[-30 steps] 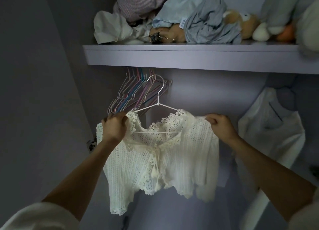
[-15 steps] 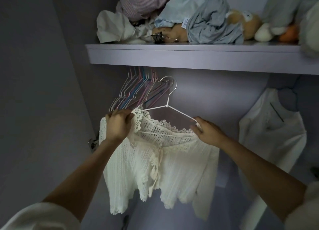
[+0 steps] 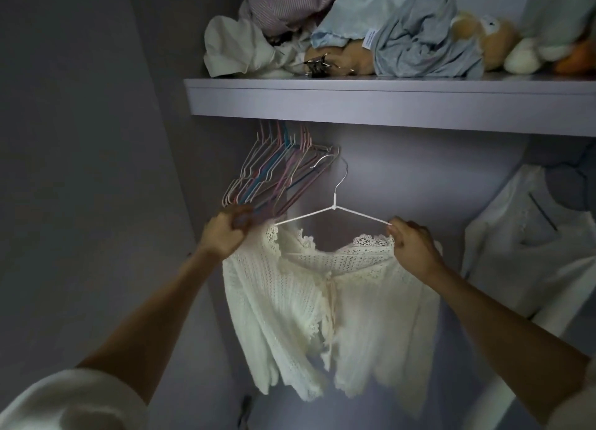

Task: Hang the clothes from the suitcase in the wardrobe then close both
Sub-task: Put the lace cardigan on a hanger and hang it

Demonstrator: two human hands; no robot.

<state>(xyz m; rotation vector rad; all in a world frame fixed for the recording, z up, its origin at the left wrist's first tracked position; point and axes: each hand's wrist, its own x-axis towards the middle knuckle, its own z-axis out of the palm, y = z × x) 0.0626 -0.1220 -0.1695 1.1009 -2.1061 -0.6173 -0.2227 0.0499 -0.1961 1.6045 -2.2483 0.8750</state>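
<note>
two hands hold a white top (image 3: 325,304) up inside the wardrobe (image 3: 403,184). the top sits on a white hanger (image 3: 335,208), with its hook up near the bunch of empty hangers (image 3: 274,175) under the shelf (image 3: 387,105). i cannot tell if the hook is on a rail. the left hand (image 3: 225,234) is closed tight on the top's left shoulder, right by the low ends of the empty hangers. the right hand (image 3: 414,247) pinches the hanger's right arm and the lace edge of the top. another pale top (image 3: 529,242) hangs well off to the right. clothes (image 3: 409,33) and soft toys (image 3: 493,39) are piled on the shelf.
</note>
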